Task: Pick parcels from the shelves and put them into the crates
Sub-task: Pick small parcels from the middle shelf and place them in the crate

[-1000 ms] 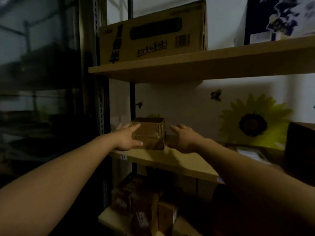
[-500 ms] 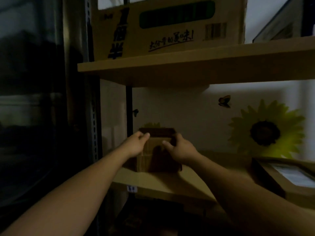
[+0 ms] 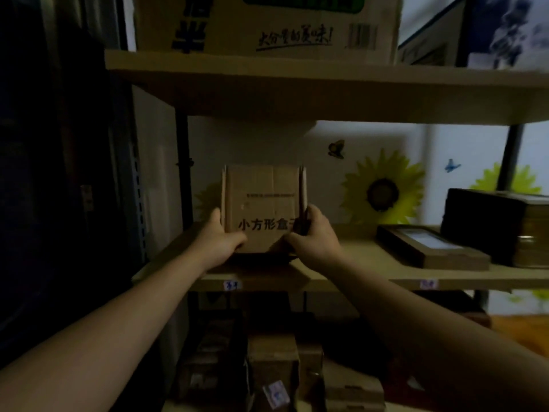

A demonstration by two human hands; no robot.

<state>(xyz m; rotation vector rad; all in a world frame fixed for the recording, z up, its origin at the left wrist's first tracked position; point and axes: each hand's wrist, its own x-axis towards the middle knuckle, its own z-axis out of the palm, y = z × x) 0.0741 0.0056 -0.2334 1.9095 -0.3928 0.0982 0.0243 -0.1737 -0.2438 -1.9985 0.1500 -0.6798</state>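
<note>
1. While my thumbs press its printed front, my left hand (image 3: 221,239) and right hand (image 3: 315,236) grip the parcel (image 3: 263,200) by its lower corners; my other fingers are hidden behind it.
2. One parcel, tipped face-on, at the left end of the middle shelf (image 3: 356,276).
3. Two boxes farther right: a flat box (image 3: 430,248) and a dark box (image 3: 490,224), the latter cut off by the frame edge; lower parcels too dim to count.

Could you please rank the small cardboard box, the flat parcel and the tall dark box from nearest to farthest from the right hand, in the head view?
1. The small cardboard box: gripped by the right hand, on its left side.
2. The flat parcel: lying on the shelf, off to the hand's right.
3. The tall dark box: beyond the parcel, at the far right.
</note>
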